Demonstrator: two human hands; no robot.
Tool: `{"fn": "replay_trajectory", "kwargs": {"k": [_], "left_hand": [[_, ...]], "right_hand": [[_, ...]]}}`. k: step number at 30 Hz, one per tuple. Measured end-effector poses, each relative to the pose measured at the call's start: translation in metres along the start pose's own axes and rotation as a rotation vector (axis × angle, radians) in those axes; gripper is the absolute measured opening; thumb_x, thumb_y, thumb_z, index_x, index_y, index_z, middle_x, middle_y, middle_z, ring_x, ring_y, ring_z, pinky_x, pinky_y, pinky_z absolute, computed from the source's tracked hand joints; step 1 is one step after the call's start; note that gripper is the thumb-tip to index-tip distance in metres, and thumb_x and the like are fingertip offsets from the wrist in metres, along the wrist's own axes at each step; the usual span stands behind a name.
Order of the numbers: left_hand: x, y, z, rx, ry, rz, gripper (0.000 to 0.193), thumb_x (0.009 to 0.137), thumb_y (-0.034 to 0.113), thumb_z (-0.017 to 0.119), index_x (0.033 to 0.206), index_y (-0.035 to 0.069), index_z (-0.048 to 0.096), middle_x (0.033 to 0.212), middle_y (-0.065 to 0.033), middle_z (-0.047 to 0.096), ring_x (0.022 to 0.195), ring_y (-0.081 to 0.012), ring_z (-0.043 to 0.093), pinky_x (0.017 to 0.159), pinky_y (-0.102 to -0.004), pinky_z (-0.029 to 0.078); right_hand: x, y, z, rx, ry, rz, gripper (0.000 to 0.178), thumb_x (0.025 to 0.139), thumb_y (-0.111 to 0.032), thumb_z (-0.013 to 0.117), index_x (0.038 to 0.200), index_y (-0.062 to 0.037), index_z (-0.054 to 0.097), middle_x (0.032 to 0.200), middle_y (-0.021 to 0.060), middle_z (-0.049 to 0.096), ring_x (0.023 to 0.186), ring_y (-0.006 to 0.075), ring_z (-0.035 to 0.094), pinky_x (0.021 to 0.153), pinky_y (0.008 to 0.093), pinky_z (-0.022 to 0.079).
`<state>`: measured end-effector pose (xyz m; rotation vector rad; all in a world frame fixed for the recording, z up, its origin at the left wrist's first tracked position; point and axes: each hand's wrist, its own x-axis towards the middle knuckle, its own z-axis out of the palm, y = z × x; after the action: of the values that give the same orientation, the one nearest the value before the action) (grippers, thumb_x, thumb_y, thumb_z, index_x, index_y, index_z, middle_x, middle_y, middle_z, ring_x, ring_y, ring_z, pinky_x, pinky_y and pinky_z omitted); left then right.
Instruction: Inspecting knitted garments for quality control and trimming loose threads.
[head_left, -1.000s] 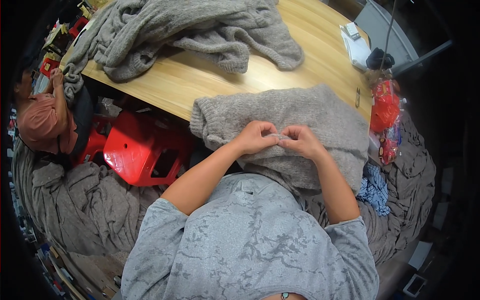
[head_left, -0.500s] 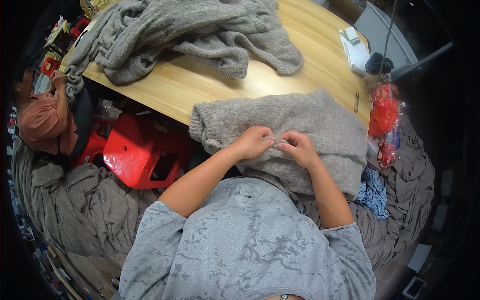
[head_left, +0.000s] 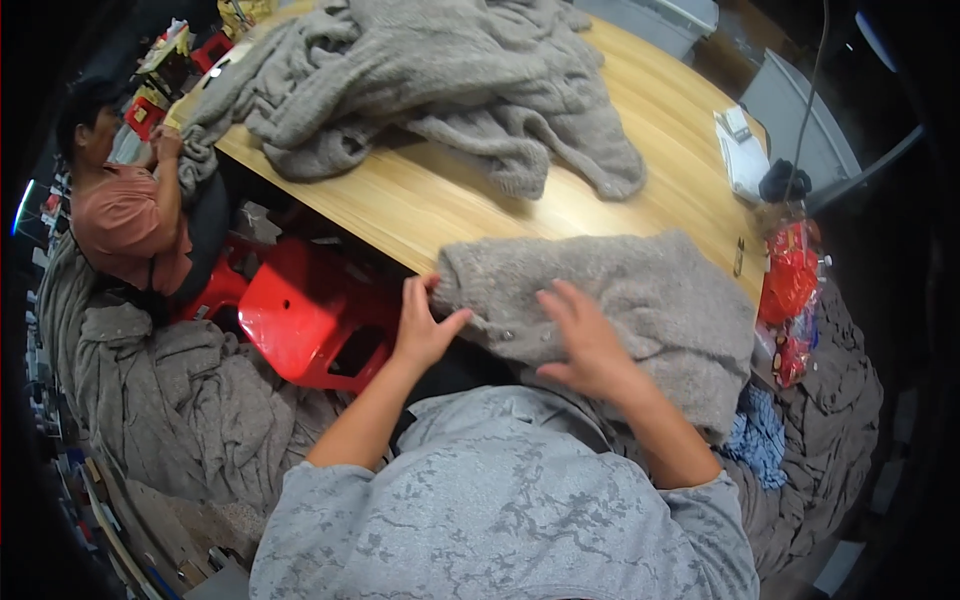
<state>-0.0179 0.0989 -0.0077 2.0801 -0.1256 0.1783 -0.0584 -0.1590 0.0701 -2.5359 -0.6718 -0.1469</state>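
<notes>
No lettering, label, brand, number or sign can be read in the head view.

It's fuzzy, matt knit cloth on the near garment (head_left: 665,295)! Smooth wood grain across the tabletop (head_left: 690,180), glossy plastic on the stool (head_left: 290,335).

Wooden table (head_left: 680,160): 1. On table: 1 garment heap (head_left: 440,80), 1 pair of snips (head_left: 739,257). At near edge: 1 knitted garment (head_left: 660,310), 1 left hand (head_left: 424,328), 1 right hand (head_left: 590,345). By near-left edge: 2 red stools (head_left: 285,325), 1 co-worker (head_left: 130,220).
</notes>
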Motion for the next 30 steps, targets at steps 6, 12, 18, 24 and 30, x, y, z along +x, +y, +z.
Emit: {"fn": "replay_trajectory", "kwargs": {"k": [6,12,18,24,30], "left_hand": [[-0.012,-0.002,-0.005,-0.719,-0.358,-0.216,0.041,0.077,-0.003,0.066,0.115,0.001,0.05,0.098,-0.0061,0.061,0.089,-0.0121,0.059,0.077,-0.0253,0.048],[0.041,-0.035,-0.071,-0.601,0.027,-0.095,0.021,0.089,0.008,0.049,0.106,-0.002,0.056,0.079,0.0007,0.052,0.068,-0.0077,0.047,0.063,-0.0206,0.041],[0.041,-0.043,-0.026,-0.785,-0.248,-0.231,0.031,0.095,0.021,0.053,0.122,0.005,0.051,0.102,-0.0062,0.061,0.091,-0.0176,0.059,0.074,-0.0281,0.05],[0.054,-0.018,0.003,-0.794,-0.455,-0.38,0.012,0.096,0.014,0.052,0.106,0.007,0.055,0.076,0.0,0.053,0.058,-0.0046,0.047,0.049,-0.0161,0.038],[0.062,-0.007,0.02,-0.743,-0.449,-0.442,0.011,0.096,0.014,0.053,0.105,0.007,0.055,0.075,0.0,0.054,0.056,-0.0039,0.047,0.046,-0.0146,0.037]], "right_hand": [[0.037,-0.031,0.07,-0.248,-0.195,0.113,0.055,0.066,-0.013,0.069,0.117,-0.0044,0.051,0.1,0.022,0.061,0.092,0.039,0.061,0.069,0.0475,0.051],[0.039,-0.086,0.012,0.732,-0.187,-0.039,0.036,0.064,0.003,0.054,0.101,0.0008,0.057,0.09,0.0219,0.063,0.087,0.0406,0.06,0.071,0.0402,0.048],[-0.014,-0.045,-0.096,0.848,0.295,-0.006,0.024,0.077,-0.006,0.062,0.101,-0.0012,0.061,0.092,0.0155,0.066,0.089,0.0235,0.063,0.078,0.0348,0.047],[-0.298,0.053,-0.326,-0.125,1.052,1.169,0.02,0.084,-0.011,0.058,0.099,0.0011,0.065,0.093,0.0145,0.066,0.084,0.0229,0.065,0.072,0.0359,0.053],[-0.671,-0.005,-0.399,-0.272,2.567,0.905,0.067,0.071,-0.022,0.079,0.121,0.011,0.048,0.124,0.0195,0.055,0.108,0.0307,0.058,0.084,0.0402,0.049]]}}
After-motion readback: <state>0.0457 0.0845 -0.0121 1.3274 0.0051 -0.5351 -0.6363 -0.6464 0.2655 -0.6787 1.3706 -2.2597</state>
